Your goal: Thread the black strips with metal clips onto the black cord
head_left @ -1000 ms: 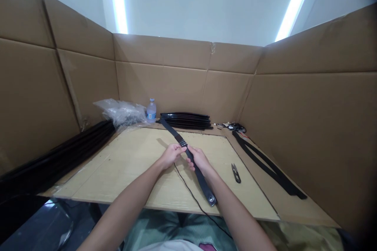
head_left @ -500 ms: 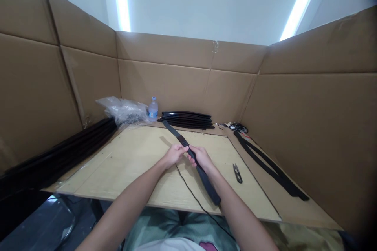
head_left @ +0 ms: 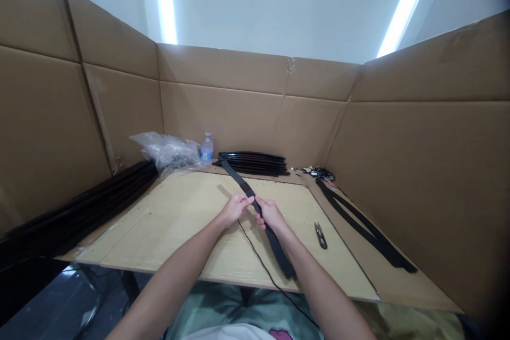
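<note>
A long, flat black strip [head_left: 280,255] slants across the board, with a ridged, bunched section just above my hands. My right hand [head_left: 270,213] is closed around its middle, and the lower end hangs down toward the board's front edge. The fingertips of my left hand [head_left: 236,209] pinch the same strip close to the right thumb. Out from under the left hand runs a thin black cord [head_left: 255,255], down over the table edge to my lap. What lies between the fingertips is partly hidden. Thread snips [head_left: 320,235] lie to the right of my right hand.
Cardboard walls enclose the table. At the back are a plastic bag [head_left: 171,151], a water bottle [head_left: 206,149], a stack of black strips [head_left: 253,163] and a small tangle [head_left: 322,173]. More black strips [head_left: 87,202] lie left; a folded strip [head_left: 364,228] lies right.
The lower end of the strip has swung slightly left. Both hands keep nearly the same place and grip.
</note>
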The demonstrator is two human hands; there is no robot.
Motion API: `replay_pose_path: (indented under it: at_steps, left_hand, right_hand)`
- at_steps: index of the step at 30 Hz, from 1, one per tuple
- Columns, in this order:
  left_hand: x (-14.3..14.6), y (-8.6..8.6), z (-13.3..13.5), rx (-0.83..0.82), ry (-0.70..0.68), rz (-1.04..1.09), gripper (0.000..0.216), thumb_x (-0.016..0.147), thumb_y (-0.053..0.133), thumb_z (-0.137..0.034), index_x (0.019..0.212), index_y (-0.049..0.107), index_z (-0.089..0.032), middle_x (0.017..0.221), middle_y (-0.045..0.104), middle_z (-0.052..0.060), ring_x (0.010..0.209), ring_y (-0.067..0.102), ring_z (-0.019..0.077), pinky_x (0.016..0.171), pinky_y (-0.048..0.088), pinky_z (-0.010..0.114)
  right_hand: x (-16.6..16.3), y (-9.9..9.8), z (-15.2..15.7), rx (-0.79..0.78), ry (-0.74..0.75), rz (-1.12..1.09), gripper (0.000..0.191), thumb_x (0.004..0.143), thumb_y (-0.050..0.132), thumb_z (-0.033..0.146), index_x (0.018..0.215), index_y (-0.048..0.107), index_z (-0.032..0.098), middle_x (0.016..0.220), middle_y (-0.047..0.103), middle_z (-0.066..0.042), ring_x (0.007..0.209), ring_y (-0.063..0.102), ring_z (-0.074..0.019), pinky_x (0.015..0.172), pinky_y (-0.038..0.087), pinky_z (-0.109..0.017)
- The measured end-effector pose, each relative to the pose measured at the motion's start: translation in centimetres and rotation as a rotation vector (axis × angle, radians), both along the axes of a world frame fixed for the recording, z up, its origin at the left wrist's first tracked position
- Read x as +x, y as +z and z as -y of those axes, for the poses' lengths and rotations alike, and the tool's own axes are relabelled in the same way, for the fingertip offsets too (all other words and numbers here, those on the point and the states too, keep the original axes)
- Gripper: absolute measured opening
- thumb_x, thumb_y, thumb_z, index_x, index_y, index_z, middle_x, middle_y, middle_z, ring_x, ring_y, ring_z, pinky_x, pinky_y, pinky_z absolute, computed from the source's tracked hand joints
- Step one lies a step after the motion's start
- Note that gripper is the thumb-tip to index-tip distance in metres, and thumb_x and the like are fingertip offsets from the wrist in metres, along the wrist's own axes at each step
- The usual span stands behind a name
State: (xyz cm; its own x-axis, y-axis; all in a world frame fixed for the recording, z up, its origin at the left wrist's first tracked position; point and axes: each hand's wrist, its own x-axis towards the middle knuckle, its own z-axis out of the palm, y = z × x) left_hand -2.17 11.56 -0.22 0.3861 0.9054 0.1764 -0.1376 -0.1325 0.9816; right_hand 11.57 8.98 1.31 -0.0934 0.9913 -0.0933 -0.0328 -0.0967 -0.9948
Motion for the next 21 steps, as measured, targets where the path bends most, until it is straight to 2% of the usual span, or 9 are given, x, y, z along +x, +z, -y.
replay_pose_path:
  at_steps: [4, 8, 11, 14, 17, 21]
  left_hand:
    - [0.0, 0.0, 0.2, 0.009, -0.006, -0.01, 0.044, 0.072, 0.063, -0.055, 0.064, 0.049, -0.015, 0.043, 0.029, -0.01, 0.038, 0.019, 0.0039, 0.043, 0.009, 0.024]
    - [-0.4, -0.3, 0.1, -0.058, -0.072, 0.051, 0.042, 0.075, 0.06, -0.053, 0.063, 0.043, -0.017, 0.045, 0.029, -0.01, 0.036, 0.018, 0.0035, 0.04, 0.01, 0.023]
    - [-0.8, -0.7, -0.2, -0.109, -0.106, 0.083, 0.035, 0.078, 0.057, -0.045, 0.063, 0.04, -0.018, 0.047, 0.031, -0.009, 0.035, 0.021, 0.004, 0.037, 0.011, 0.022]
    - [-1.1, -1.1, -0.4, -0.089, -0.102, 0.079, 0.029, 0.076, 0.057, -0.033, 0.06, 0.039, -0.018, 0.047, 0.031, -0.009, 0.035, 0.023, 0.004, 0.036, 0.013, 0.021]
    - [-1.2, -1.1, -0.4, -0.059, -0.102, 0.076, 0.022, 0.073, 0.058, -0.027, 0.062, 0.042, -0.017, 0.047, 0.032, -0.009, 0.036, 0.024, 0.0037, 0.037, 0.014, 0.02]
    - [-1.4, -0.4, 0.1, -0.038, -0.154, 0.1, 0.019, 0.073, 0.064, -0.03, 0.073, 0.052, -0.015, 0.044, 0.032, -0.01, 0.036, 0.019, 0.0034, 0.039, 0.01, 0.021]
  right_hand:
    - [0.1, -0.3, 0.0, -0.006, 0.028, -0.017, 0.031, 0.084, 0.047, 0.045, 0.069, 0.049, 0.018, 0.04, 0.048, 0.005, 0.026, 0.036, -0.0085, 0.024, 0.026, -0.019]
    - [0.2, -0.5, 0.0, -0.014, 0.064, -0.039, 0.031, 0.084, 0.046, 0.046, 0.069, 0.047, 0.019, 0.039, 0.047, 0.005, 0.026, 0.034, -0.0079, 0.024, 0.025, -0.019]
    - [0.1, -0.6, 0.0, -0.015, 0.082, -0.051, 0.032, 0.083, 0.047, 0.048, 0.071, 0.048, 0.019, 0.039, 0.046, 0.006, 0.025, 0.034, -0.0077, 0.024, 0.024, -0.018]
    - [0.2, -0.7, 0.0, -0.022, 0.086, -0.067, 0.034, 0.08, 0.05, 0.051, 0.074, 0.05, 0.018, 0.04, 0.047, 0.006, 0.026, 0.034, -0.0072, 0.024, 0.025, -0.018]
    - [0.3, -0.8, 0.1, -0.021, 0.107, -0.091, 0.037, 0.079, 0.052, 0.053, 0.075, 0.052, 0.017, 0.041, 0.048, 0.006, 0.025, 0.034, -0.0069, 0.024, 0.025, -0.018]
    - [0.4, -0.8, 0.1, 0.009, 0.109, -0.061, 0.041, 0.08, 0.051, 0.056, 0.07, 0.052, 0.016, 0.042, 0.049, 0.004, 0.026, 0.038, -0.0077, 0.023, 0.028, -0.019]
